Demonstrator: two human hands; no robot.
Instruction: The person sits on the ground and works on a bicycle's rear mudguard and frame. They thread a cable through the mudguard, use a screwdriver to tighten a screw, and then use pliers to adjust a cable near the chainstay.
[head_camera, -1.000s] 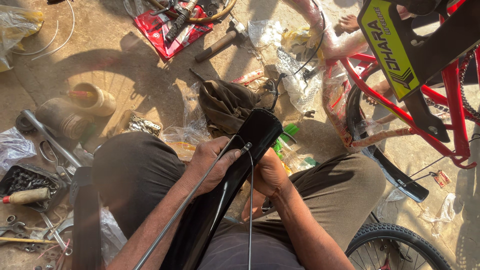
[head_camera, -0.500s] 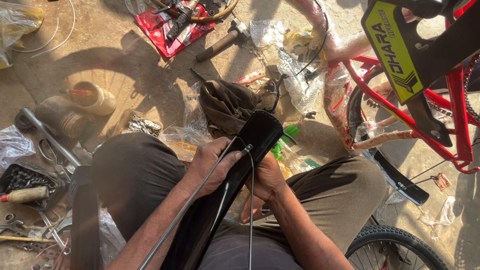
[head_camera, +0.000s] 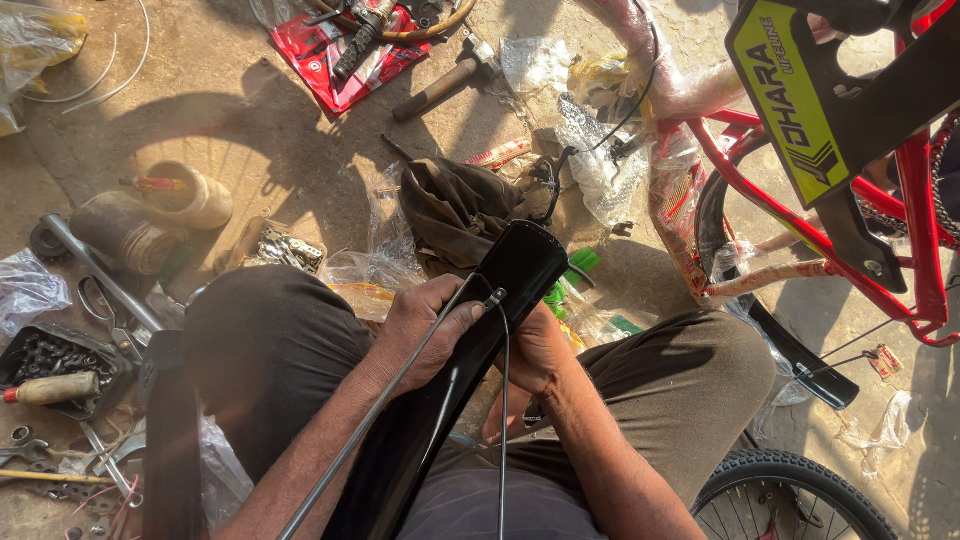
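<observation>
Hands: left (head_camera: 425, 325) and right (head_camera: 535, 350) both clenched around black mudguard (head_camera: 500, 290).

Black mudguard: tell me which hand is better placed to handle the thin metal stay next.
Left, probably. The left hand already grips the mudguard with the metal stay under its fingers; the right hand supports the other edge from behind.

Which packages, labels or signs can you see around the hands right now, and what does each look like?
Frame panel: top right on the red bicycle, angular yellow-green plate with black edging and lettering.
Red packet: top centre on the ground, flat red wrapper under tools.
Clear plastic bags: crumpled, above the black mudguard that the left hand and right hand hold.
Small red tag: right, on the ground.
</observation>
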